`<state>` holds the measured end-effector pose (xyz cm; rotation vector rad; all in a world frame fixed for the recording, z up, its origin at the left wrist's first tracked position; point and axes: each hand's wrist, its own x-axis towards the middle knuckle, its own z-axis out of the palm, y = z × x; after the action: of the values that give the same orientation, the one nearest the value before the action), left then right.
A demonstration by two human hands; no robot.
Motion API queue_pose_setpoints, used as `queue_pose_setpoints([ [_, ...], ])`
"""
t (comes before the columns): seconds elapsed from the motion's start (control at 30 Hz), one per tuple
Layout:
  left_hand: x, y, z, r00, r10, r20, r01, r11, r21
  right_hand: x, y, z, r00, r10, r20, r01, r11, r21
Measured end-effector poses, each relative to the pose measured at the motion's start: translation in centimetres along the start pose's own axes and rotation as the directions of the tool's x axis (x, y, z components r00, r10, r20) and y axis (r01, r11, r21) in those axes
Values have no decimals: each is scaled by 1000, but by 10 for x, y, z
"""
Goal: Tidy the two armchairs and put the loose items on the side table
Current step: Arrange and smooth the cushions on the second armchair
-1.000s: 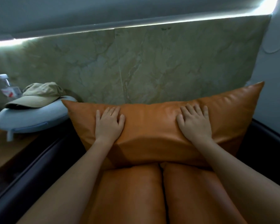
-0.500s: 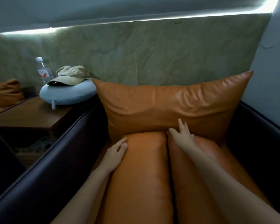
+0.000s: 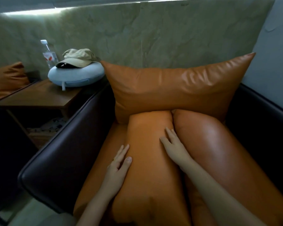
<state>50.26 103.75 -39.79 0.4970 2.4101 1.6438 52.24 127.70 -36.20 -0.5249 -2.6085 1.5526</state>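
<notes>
An armchair with a dark frame (image 3: pixel 67 144) fills the view. An orange back cushion (image 3: pixel 178 88) stands upright against the wall. Two long orange seat cushions lie side by side, the left cushion (image 3: pixel 152 160) and the right cushion (image 3: pixel 219 144). My left hand (image 3: pixel 119 167) lies flat with straight fingers along the left cushion's outer side. My right hand (image 3: pixel 173 144) rests with straight fingers in the seam between the two cushions. On the wooden side table (image 3: pixel 44 95) to the left sit a light blue neck pillow (image 3: pixel 75 75), a beige cap (image 3: pixel 77 57) on top of it, and a water bottle (image 3: pixel 48 54) behind.
A marble wall runs behind the chair. A second orange cushion (image 3: pixel 8 77) of the other armchair shows at the far left. The side table has a lower shelf (image 3: pixel 44 128) with something patterned on it. Pale floor shows at the bottom left.
Both hands left the back cushion and slid down toward me along the seat cushions. The view pulled back and to the right, showing more of the side table.
</notes>
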Motion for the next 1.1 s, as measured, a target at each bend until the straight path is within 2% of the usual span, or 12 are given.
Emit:
queue_pose_setpoints([
  [0.23, -19, -15, -13, 996, -77, 34, 81, 986, -148, -24, -8, 18, 995, 17, -98, -23, 998, -64],
  [0.37, -34, -15, -30, 998, -35, -54, 33, 998, -49, -25, -30, 30, 999, 13, -46, -18, 992, -122],
  [0.5, -44, -15, -44, 999, 19, -42, -16, 998, 61, -31, -48, 45, 999, -30, -12, 28, 987, -156],
  [0.63, -49, -16, -50, 997, -3, -76, 7, 999, 48, -38, -50, 52, 988, -153, -7, 153, 987, -49],
  [0.73, -54, -20, -51, 989, -43, -144, 44, 999, 3, -38, -39, 49, 972, -231, -49, 236, 955, 179],
  [0.8, -56, -21, -52, 981, -80, -178, 71, 996, -57, -38, -26, 48, 969, -238, -60, 244, 906, 345],
  [0.83, -57, -21, -53, 979, -92, -183, 80, 994, -75, -39, -19, 51, 968, -243, -63, 249, 893, 376],
  [0.9, -58, -20, -52, 980, -100, -171, 89, 994, -66, -43, -10, 64, 954, -281, -106, 300, 901, 313],
  [0.97, -60, -20, -49, 981, -100, -165, 96, 995, -32, -48, -11, 83, 925, -310, -219, 355, 912, 205],
  [1.0, -62, -20, -49, 981, -98, -166, 97, 995, -17, -49, -14, 91, 922, -259, -287, 321, 927, 195],
  [1.03, -63, -20, -48, 980, -97, -172, 98, 995, -5, -49, -18, 94, 935, -143, -324, 229, 941, 247],
  [1.1, -67, -20, -49, 979, -98, -176, 102, 995, 11, -45, -25, 96, 962, 96, -254, 24, 901, 434],
])
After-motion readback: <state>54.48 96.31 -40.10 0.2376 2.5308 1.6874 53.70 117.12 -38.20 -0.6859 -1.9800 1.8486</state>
